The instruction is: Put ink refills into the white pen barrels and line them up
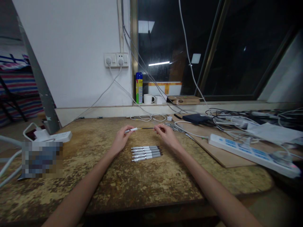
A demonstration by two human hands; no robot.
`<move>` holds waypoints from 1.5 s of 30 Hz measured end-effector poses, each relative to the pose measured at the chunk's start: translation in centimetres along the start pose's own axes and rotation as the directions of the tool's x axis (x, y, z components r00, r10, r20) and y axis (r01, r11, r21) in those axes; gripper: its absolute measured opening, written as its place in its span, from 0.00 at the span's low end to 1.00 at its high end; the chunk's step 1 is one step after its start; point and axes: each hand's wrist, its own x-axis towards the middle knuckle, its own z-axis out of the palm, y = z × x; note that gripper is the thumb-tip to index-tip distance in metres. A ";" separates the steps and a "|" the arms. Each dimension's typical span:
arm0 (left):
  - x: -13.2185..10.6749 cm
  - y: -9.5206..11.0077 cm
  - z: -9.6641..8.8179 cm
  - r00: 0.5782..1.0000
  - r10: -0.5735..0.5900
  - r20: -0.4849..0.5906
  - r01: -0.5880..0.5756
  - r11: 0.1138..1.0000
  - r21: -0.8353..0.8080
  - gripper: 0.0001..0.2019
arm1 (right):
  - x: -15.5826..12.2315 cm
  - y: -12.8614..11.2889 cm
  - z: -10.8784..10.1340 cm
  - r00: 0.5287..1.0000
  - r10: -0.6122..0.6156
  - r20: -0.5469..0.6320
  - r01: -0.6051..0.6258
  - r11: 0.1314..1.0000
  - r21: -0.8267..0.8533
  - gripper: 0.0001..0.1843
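Observation:
Both my hands are out over the middle of a worn wooden table point(132, 183). My left hand point(121, 139) pinches the white end of a pen point(142, 128). My right hand point(167, 136) pinches the pen's dark thin end, so the pen spans level between the two hands, just above the tabletop. Below the hands, a neat row of several grey-and-white pens point(146, 153) lies side by side on the table, tips pointing right.
A long white power strip point(251, 154) and a tangle of cables point(239, 118) fill the right side on a board. A smaller white power strip point(55, 136) sits at left. A spray can point(139, 87) and white mugs point(148, 99) stand on the sill.

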 end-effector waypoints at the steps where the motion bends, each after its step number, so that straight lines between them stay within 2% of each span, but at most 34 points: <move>1: 0.0 0.0 0.0 1.000 0.007 0.010 -0.007 1.000 0.005 0.12 | 0.0 0.0 0.0 1.000 -0.005 0.004 0.005 1.000 -0.006 0.21; 7: -0.4 0.5 0.3 0.995 0.055 0.081 -0.054 0.998 -0.012 0.13 | -0.4 -0.8 0.4 0.996 -0.086 0.036 0.088 0.993 -0.079 0.16; 12: -0.6 1.4 0.3 0.991 0.095 0.097 -0.092 0.995 -0.030 0.13 | -0.8 -1.2 1.3 0.990 -0.117 0.084 0.120 0.992 -0.033 0.15; 21: -0.7 1.2 0.4 0.993 0.065 0.099 -0.063 0.998 -0.022 0.13 | -1.0 -1.1 1.9 0.994 -0.013 0.109 0.013 1.000 0.003 0.22; 25: -0.6 1.3 0.4 0.994 0.065 0.086 -0.064 0.998 -0.020 0.13 | -0.7 -0.4 2.1 0.988 0.053 0.144 -0.065 0.995 0.080 0.25; 27: -0.6 1.2 0.4 0.995 0.071 0.075 -0.070 0.997 -0.018 0.13 | -0.4 0.2 2.0 0.990 0.084 0.114 -0.101 0.984 0.146 0.26; 31: -0.6 0.8 0.3 0.998 0.063 0.030 -0.063 0.998 0.003 0.13 | 0.1 0.7 1.3 0.992 0.122 -0.022 -0.110 0.948 0.297 0.17; 33: -0.5 0.6 0.3 0.998 0.054 0.013 -0.055 0.998 0.008 0.13 | 0.1 0.5 1.1 0.984 0.164 -0.065 -0.130 0.925 0.358 0.18; 40: -0.4 0.4 0.3 0.999 0.038 0.004 -0.038 0.999 0.012 0.13 | 0.0 -0.6 1.4 0.982 0.183 -0.048 -0.150 0.906 0.397 0.19; 45: -0.5 0.7 0.4 0.998 0.045 0.033 -0.045 0.999 -0.002 0.13 | -0.2 -0.6 1.9 0.990 0.138 -0.019 -0.121 0.921 0.372 0.17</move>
